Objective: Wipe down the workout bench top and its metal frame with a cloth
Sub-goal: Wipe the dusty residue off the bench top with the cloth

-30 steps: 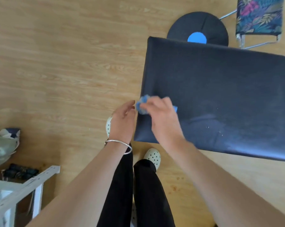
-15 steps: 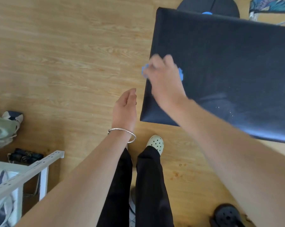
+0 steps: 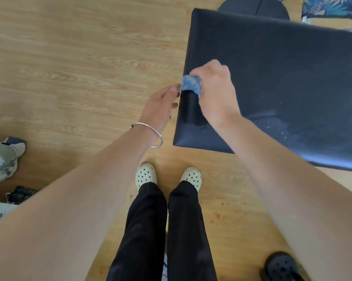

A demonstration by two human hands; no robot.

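The black padded bench top (image 3: 282, 74) fills the upper right of the head view, with pale specks on its near part. My right hand (image 3: 213, 92) is shut on a bunched blue cloth (image 3: 191, 85) at the bench's left edge. My left hand (image 3: 161, 107) hovers just off that left edge beside the bench, fingers apart, its fingertips touching or almost touching the cloth. The metal frame under the bench is hidden.
Wooden floor all around. My feet in white clogs (image 3: 146, 175) stand close to the bench's near-left corner. A black round weight plate (image 3: 252, 6) and a floral-cushioned chair (image 3: 331, 7) lie beyond the bench. A dark weight (image 3: 280, 266) sits bottom right. Shoes and clutter (image 3: 7, 157) lie at left.
My right hand with the cloth slid along the bench's left edge, away from me and then back towards me. My left hand rose to meet the cloth. The camera view shifted.
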